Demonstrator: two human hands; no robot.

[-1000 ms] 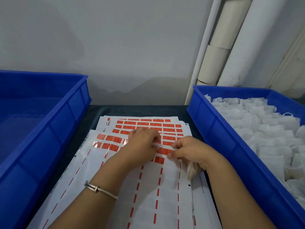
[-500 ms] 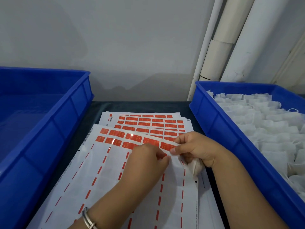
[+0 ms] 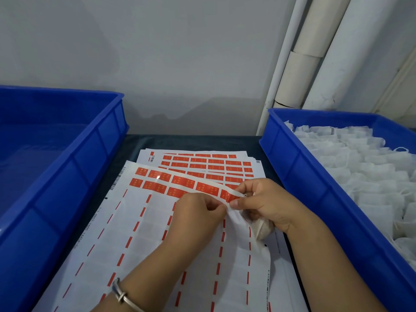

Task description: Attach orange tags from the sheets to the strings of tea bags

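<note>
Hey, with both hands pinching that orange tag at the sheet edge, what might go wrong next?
The top sheet is lifted and curled where the left hand and right hand pinch the orange tag; it may tear or crease. The tea bag tucked under the right hand's grip might slip out.

The print on the orange tags (image 3: 182, 181) is too small to read. The tea bag (image 3: 262, 230) is mostly hidden under the right hand (image 3: 265, 204), and both blue bins, left (image 3: 67, 176) and right (image 3: 315, 199), run off the picture's edges.
</note>
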